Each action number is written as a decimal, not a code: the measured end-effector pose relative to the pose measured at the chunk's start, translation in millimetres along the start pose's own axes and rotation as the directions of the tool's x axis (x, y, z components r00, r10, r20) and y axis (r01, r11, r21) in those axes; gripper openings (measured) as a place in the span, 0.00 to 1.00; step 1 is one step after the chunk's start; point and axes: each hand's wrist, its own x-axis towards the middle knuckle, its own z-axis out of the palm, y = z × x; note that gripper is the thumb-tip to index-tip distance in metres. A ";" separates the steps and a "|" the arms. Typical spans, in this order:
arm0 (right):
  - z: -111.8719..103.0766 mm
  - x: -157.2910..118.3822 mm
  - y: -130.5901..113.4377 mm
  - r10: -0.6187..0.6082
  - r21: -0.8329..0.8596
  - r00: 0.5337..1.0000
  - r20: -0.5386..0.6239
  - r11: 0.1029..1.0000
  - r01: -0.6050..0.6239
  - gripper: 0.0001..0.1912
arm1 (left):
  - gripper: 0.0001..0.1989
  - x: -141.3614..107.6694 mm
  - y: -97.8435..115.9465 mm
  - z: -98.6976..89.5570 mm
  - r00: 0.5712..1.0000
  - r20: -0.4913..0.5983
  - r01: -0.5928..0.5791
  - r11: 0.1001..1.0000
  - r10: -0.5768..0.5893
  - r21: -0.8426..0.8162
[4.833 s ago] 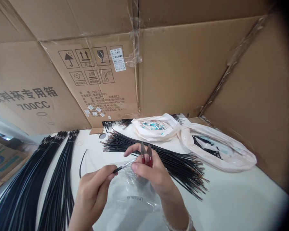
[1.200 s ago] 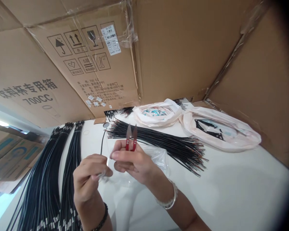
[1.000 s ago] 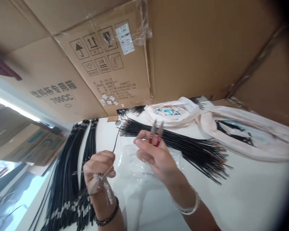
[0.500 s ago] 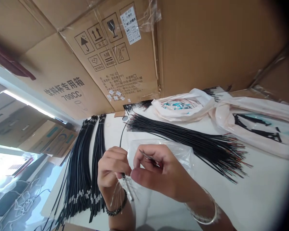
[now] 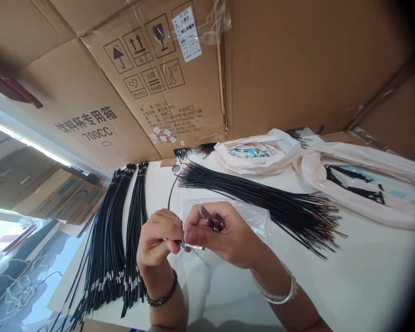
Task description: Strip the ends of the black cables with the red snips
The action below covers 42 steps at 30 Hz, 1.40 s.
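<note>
My left hand (image 5: 161,237) is closed around a black cable (image 5: 172,191), which rises from the fist toward the back of the table. From the lower side of that hand comes the cable's stripped end (image 5: 193,247), silvery, with fine loose strands hanging off it. My right hand (image 5: 219,235) pinches at this end, thumb and fingertips close against the left fingers. Tucked in the right palm are small scissors (image 5: 212,217) with a dark blade and a dark red part; the rest is hidden by the fingers.
A large bundle of black cables (image 5: 256,198) with coppery ends lies behind my hands, near a clear plastic bag (image 5: 259,219). More cable bundles (image 5: 105,240) lie at left. Two pale fabric-rimmed containers (image 5: 280,168) hold small parts. Cardboard boxes (image 5: 141,110) wall the back.
My right hand has closed in on the cable's stripped end and now pinches it. That end has swung from pointing downward to pointing right. The scissors show more clearly.
</note>
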 end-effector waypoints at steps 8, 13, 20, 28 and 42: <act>-10.7 -0.5 -4.4 0.001 -0.109 0.999 0.047 0.994 0.005 0.17 | 0.18 19.7 16.6 -3.9 0.987 -0.007 -0.157 0.979 0.158 -0.128; -4.8 -3.4 -1.5 -0.017 -0.070 1.000 -0.004 0.997 0.016 0.16 | 0.20 23.5 27.0 -4.6 0.981 0.027 -0.190 0.981 0.191 -0.038; -5.1 -9.3 -5.3 -0.106 -0.007 0.989 -0.105 0.994 0.106 0.19 | 0.24 26.6 15.5 -5.2 0.979 0.177 -0.101 0.994 0.106 -0.037; -5.8 -19.9 -12.3 -0.168 0.033 0.969 -0.180 0.984 0.177 0.22 | 0.22 38.7 28.1 -16.5 0.979 0.147 -0.158 0.978 0.138 0.133; -64.9 -49.4 -5.9 0.034 -0.432 0.948 -0.318 0.884 -0.177 0.25 | 0.16 51.9 113.5 -75.1 0.919 0.393 -0.358 0.451 0.017 0.818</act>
